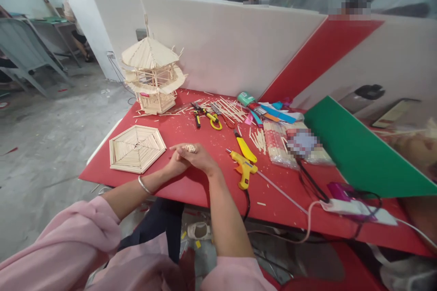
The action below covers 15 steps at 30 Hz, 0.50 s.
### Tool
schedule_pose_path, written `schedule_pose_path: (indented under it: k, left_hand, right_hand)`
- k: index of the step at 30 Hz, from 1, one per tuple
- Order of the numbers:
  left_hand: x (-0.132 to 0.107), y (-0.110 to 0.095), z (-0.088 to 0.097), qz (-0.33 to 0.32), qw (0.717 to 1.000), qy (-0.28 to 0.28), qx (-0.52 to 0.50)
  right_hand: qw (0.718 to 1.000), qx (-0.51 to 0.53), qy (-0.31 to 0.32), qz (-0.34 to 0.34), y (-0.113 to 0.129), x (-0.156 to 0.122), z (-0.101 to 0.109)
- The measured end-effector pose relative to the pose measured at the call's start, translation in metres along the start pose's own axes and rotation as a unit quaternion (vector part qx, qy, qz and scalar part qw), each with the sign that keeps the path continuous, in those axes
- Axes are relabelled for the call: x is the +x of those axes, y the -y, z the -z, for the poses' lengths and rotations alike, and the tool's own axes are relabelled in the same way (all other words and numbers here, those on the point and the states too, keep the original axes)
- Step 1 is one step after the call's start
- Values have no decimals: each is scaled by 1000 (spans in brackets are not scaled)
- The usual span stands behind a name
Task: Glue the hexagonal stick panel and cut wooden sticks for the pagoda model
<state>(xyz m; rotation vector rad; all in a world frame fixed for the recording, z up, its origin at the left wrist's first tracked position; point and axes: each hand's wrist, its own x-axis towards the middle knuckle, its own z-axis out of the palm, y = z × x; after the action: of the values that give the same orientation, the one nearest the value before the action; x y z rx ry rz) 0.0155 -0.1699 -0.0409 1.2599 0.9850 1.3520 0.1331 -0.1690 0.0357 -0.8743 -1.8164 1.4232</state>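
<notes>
Both my hands rest together on the red table [191,188]. My right hand [196,157] lies over my left hand [174,166], fingers pressed together, and a small pale object that I cannot make out shows at the right fingers. A silver bracelet circles my left wrist. A flat hexagonal panel of wooden sticks [136,148] lies just left of the hands. A yellow glue gun [243,169] lies to their right.
A stick-built pagoda model [152,75] stands at the table's far left. Yellow-handled pliers [206,116], loose sticks [232,110], packs of sticks [278,143], a yellow knife [245,148], a green board [362,152] and cables crowd the back and right. White-and-red partition panels stand behind.
</notes>
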Motion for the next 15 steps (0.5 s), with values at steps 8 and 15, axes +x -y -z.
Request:
schedule_pose_path:
  k: [8,15]
  left_hand:
    - [-4,2,-6,-27,998,-59,-22]
    - [-4,3,-8,-20,996,-67,-58]
  right_hand:
    - [999,6,29,-19,-9,14,2]
    - [1000,-22,4,-6,-14,7,0]
